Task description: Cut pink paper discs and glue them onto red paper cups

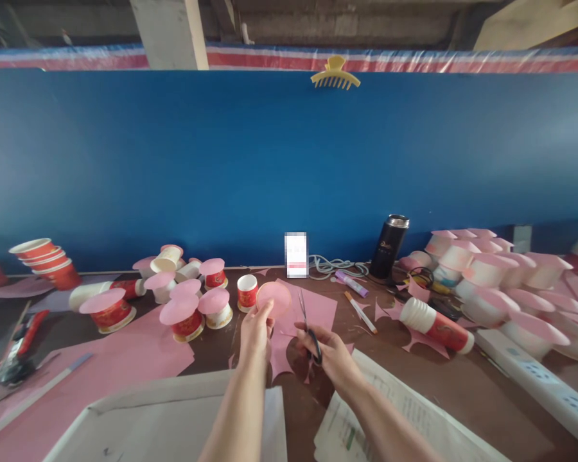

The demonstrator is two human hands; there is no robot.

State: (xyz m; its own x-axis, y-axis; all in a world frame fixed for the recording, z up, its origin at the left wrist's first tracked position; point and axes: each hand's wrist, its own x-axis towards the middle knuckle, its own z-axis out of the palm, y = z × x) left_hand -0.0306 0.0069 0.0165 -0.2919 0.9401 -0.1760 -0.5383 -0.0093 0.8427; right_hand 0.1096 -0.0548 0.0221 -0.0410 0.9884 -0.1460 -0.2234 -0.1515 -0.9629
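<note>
My left hand (256, 337) pinches the near edge of a round pink paper disc (275, 300), which has a thin orange outline around its rim. In my right hand (331, 354) is a pair of scissors (312, 340), its blades pointing up and away, apart from the disc. Below both hands lies a pink paper sheet (320, 314) with curved pieces cut out of it. Just left of the disc an upright red and white paper cup (247, 292) stands on the brown table (313, 398).
Several disc-topped cups (187, 314) stand at the left, beside stacked red cups (52, 263). At the right are a black flask (389, 247), a marker (361, 312), a glue stick (352, 283), many pink-topped cups (496, 276) and a power strip (539, 385). A phone (296, 255) leans against the blue partition (221, 160).
</note>
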